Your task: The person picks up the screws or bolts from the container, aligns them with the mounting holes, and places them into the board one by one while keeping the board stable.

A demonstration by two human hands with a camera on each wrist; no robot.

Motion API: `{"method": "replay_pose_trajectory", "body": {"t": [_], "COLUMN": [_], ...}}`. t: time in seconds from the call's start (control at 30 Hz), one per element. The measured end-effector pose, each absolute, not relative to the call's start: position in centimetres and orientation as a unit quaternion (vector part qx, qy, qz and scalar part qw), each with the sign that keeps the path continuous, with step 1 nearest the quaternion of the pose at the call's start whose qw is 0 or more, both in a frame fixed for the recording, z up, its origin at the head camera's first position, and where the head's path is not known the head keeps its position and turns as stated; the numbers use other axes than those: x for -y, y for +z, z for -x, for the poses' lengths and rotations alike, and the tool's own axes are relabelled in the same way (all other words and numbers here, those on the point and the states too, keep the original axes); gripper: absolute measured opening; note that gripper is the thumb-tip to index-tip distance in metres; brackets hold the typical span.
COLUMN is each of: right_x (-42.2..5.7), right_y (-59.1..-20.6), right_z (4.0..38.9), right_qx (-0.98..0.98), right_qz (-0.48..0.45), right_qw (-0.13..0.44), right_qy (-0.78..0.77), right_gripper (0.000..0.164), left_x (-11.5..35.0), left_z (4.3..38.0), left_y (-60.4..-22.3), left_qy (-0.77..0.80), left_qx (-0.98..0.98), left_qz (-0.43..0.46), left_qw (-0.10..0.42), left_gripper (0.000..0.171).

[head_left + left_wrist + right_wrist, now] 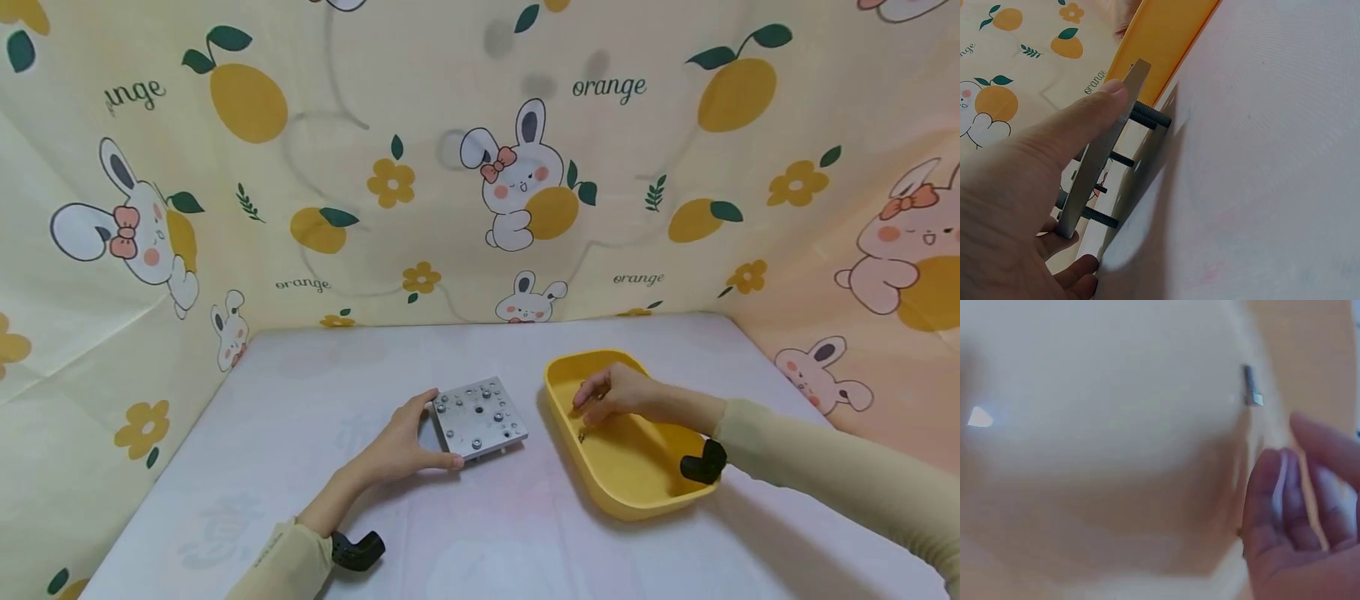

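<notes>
A square grey metal plate (491, 429) with holes and several bolts is gripped by its edges in my left hand (401, 446), thumb on the near edge and fingers at the far left corner. Threaded bolt shanks (1100, 216) stick out from the plate's underside, tilted above the table in the left wrist view. My right hand (621, 392) reaches into a yellow tray (637, 507), its fingers loosely bent with nothing visible between them. Close to those fingers, a small screw (1250, 386) lies by the tray's wall.
The tray stands to the right of the plate on a white-covered table (300, 433). Behind and at both sides hangs a cream curtain (420, 92) printed with rabbits and oranges. Black wrist straps (358, 552) are worn over beige sleeves.
</notes>
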State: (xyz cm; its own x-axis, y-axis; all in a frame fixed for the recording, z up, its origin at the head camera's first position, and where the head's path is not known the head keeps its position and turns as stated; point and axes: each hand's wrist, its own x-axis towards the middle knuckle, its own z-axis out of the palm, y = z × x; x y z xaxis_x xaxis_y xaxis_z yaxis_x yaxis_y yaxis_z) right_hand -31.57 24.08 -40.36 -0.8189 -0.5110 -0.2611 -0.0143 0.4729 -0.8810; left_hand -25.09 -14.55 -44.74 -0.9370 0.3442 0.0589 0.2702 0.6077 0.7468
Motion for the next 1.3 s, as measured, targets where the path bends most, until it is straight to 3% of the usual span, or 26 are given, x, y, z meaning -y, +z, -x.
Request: {"method": "replay_pose_trajectory", "body": {"t": [0.5, 0.9, 1.3], "right_x": [-21.8, -21.4, -22.7], "right_y": [-41.5, -42.1, -41.7], "right_z": [29.8, 29.7, 30.6], "right_qx": [-0.863, -0.839, -0.766], "right_qz": [0.138, 0.214, 0.204], "right_qw": [0.216, 0.219, 0.255], "right_qy": [-0.435, -0.450, -0.553], "right_gripper": [0.020, 0.018, 0.018], "left_x": [14.5, 14.7, 14.5], "left_z": [25.2, 25.2, 25.1], "left_y": [-44.6, -45.0, -44.8], "left_qy": [0.403, 0.406, 0.407], "left_qx": [-0.898, -0.896, -0.896], "left_qz": [-0.173, -0.173, -0.172], "left_qw": [0.045, 0.045, 0.046], "left_gripper": [0.121, 0.121, 0.122]}}
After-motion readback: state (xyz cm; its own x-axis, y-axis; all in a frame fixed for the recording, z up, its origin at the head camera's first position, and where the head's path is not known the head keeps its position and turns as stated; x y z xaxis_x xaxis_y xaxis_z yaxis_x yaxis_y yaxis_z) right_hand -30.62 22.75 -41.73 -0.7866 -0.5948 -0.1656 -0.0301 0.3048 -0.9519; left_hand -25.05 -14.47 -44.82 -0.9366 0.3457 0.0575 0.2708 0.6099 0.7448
